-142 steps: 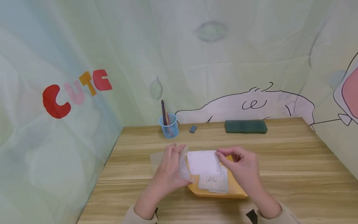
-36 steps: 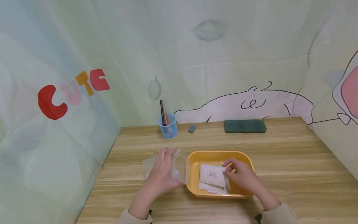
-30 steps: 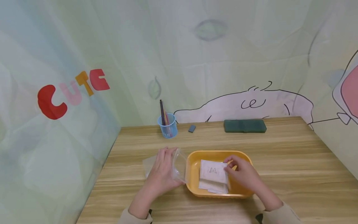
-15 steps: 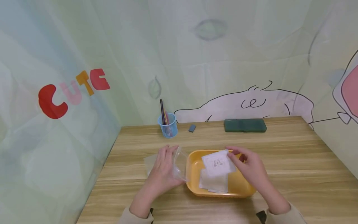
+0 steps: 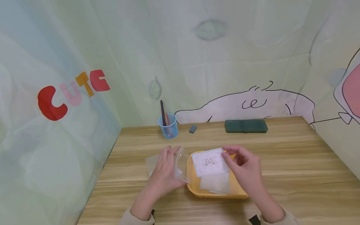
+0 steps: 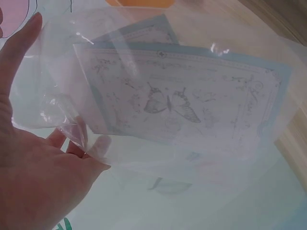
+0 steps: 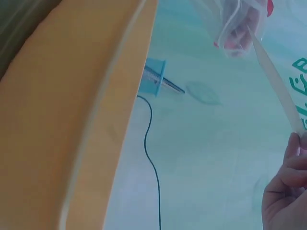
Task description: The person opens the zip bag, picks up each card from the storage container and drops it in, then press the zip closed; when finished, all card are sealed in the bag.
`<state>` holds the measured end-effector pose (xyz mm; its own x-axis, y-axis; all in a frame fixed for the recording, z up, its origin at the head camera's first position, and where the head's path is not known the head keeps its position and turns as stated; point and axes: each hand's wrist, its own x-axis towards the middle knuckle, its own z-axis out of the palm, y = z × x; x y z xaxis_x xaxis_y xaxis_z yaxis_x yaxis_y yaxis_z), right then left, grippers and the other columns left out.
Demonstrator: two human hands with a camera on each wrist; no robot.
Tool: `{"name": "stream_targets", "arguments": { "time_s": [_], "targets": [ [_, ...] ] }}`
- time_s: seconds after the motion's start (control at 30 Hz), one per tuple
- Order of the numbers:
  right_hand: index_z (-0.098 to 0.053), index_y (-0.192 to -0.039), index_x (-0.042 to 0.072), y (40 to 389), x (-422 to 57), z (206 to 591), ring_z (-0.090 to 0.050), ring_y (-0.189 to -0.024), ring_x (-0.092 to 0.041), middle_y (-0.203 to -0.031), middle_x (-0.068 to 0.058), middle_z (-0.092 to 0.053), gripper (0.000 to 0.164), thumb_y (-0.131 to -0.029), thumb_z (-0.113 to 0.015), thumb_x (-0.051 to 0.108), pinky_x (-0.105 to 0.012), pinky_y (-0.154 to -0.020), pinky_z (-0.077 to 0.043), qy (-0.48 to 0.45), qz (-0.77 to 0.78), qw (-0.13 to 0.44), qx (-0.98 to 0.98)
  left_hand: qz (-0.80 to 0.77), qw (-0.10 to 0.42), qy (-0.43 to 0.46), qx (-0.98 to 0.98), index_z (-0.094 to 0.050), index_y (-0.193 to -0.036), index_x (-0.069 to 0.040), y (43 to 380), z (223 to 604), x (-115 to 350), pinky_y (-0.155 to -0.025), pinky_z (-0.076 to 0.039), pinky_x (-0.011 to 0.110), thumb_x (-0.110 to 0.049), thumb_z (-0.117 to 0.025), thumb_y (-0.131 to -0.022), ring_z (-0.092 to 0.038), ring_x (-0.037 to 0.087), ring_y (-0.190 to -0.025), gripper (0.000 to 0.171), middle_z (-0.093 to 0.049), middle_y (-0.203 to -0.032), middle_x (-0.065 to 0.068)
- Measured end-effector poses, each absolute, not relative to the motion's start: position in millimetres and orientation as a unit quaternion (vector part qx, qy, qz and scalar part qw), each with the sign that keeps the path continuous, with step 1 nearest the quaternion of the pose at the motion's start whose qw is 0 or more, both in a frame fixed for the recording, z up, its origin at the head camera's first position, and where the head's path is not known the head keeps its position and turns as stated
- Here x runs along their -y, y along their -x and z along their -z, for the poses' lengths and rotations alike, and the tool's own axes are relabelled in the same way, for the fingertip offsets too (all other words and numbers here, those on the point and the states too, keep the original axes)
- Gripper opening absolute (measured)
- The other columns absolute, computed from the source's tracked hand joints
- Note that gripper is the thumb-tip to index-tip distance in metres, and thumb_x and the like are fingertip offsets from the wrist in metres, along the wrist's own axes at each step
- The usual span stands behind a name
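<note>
My left hand holds a clear plastic bag at its mouth, which gapes toward the right. Inside the bag, in the left wrist view, lie butterfly-printed paper cards, seen through the film. With thumb and fingers my right hand pinches another butterfly card by its right edge, its left edge close to the bag's mouth. The right wrist view shows this card almost edge-on. Below it, more cards lie stacked in a yellow-orange tray.
Along the back of the wooden table stand a blue pen cup with pens, a small blue-grey eraser and a dark green flat case. A printed curtain rises behind and at both sides.
My right hand has picked the top butterfly card off the stack in the tray, raised it and carried it left toward the bag. My left hand stays at the bag.
</note>
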<state>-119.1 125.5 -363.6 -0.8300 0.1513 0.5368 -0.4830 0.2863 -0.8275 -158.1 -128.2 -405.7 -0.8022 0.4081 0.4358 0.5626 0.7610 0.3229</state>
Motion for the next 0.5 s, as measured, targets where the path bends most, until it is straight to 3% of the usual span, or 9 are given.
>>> {"name": "stream_targets", "arguments": {
  "time_s": [0.37, 0.5],
  "targets": [
    [-0.074, -0.09, 0.003, 120, -107, 382, -0.036, -0.048, -0.011, -0.074, -0.001, -0.066, 0.02, -0.075, -0.075, -0.011, -0.024, -0.038, -0.029, -0.139, -0.594, 0.326, 0.722, 0.231, 0.164, 0.267, 0.921, -0.036, -0.14, -0.003, 155, 402, 121, -0.108, -0.031, 0.038, -0.039, -0.094, -0.044, -0.035, 0.033, -0.128, 0.117, -0.039, -0.127, 0.015],
    [-0.073, -0.088, 0.0, 114, -99, 371, -0.036, -0.049, -0.01, -0.071, -0.002, -0.065, 0.021, -0.073, -0.074, -0.014, -0.023, -0.039, -0.029, -0.153, -0.578, 0.354, 0.719, 0.232, 0.17, 0.273, 0.918, -0.036, -0.139, -0.002, 154, 402, 119, -0.108, -0.031, 0.038, -0.039, -0.094, -0.044, -0.035, 0.033, -0.129, 0.117, -0.039, -0.128, 0.016]
  ]
}}
